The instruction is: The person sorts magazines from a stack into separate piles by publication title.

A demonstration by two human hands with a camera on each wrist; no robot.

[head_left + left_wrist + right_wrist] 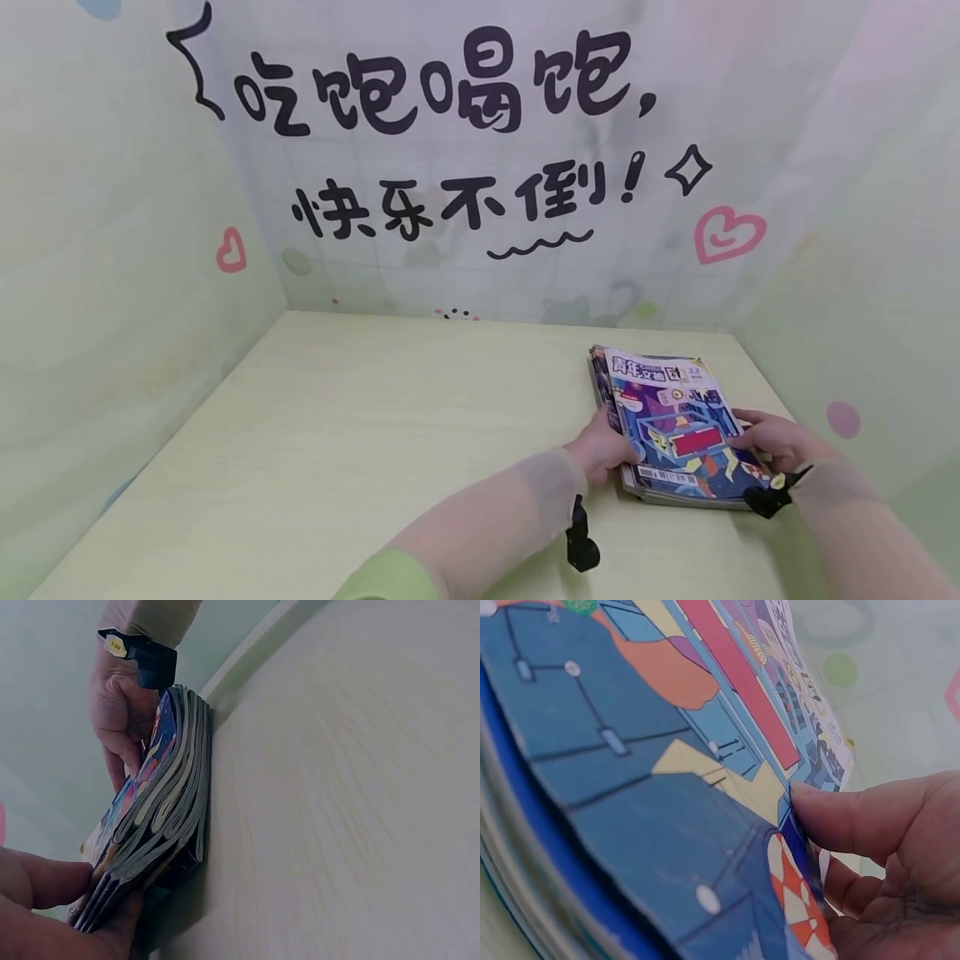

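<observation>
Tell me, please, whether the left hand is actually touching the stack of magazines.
Touching: the left wrist view shows the left hand pinching one edge of the stack of magazines between thumb and fingers.

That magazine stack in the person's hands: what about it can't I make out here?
Lower magazines: head view, covers mostly hidden under the top magazine.
Right hand: right wrist view, fingertips, thumb aside, hidden behind the stack.
The stack's whole outline: right wrist view, cut off by the picture's edges.
The top magazine's smallest print: head view, too small to read.
</observation>
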